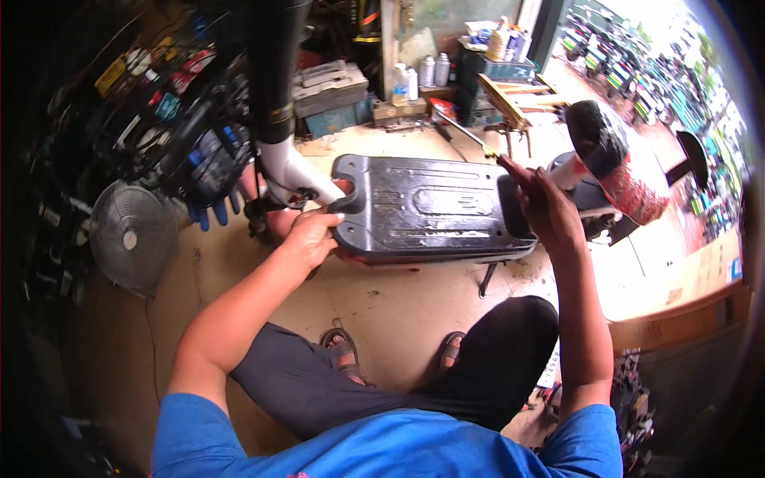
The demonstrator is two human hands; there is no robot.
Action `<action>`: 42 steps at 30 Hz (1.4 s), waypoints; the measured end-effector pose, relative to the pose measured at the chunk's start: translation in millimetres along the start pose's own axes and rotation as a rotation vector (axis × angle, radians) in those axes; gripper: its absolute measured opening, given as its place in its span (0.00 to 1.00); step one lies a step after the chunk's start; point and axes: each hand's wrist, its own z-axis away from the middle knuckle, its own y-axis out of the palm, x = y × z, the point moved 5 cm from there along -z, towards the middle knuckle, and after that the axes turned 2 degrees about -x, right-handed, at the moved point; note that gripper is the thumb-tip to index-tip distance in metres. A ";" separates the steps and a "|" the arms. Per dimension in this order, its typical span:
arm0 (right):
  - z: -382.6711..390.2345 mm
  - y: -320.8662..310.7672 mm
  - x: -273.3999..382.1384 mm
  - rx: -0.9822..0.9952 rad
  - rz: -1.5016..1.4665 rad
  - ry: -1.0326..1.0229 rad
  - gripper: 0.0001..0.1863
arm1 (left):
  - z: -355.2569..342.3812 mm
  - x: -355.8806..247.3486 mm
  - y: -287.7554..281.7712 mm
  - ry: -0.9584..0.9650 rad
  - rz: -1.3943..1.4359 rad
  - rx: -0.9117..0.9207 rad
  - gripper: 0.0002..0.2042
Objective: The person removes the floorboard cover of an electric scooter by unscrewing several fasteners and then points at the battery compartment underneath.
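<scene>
Left grip (311,236), black footboard (434,203) touching, extending rightward

Black footboard (434,201) (shirt (398,448) bright blue)

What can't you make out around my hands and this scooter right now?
- Bare right hand, head view: its palm and anything in it, hidden by the back of the hand.
- Black ribbed plastic deck, head view: its underside, hidden by its own top.
- Tall round black tube, head view: its upper end, cut off by the top edge.
- Parked two-wheelers outside, head view: fine details, too small.
</scene>
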 end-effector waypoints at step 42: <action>94.9 -279.2 -161.9 -0.531 -0.070 0.155 0.21 | -23.0 22.0 -24.7 0.031 -0.157 -0.027 0.17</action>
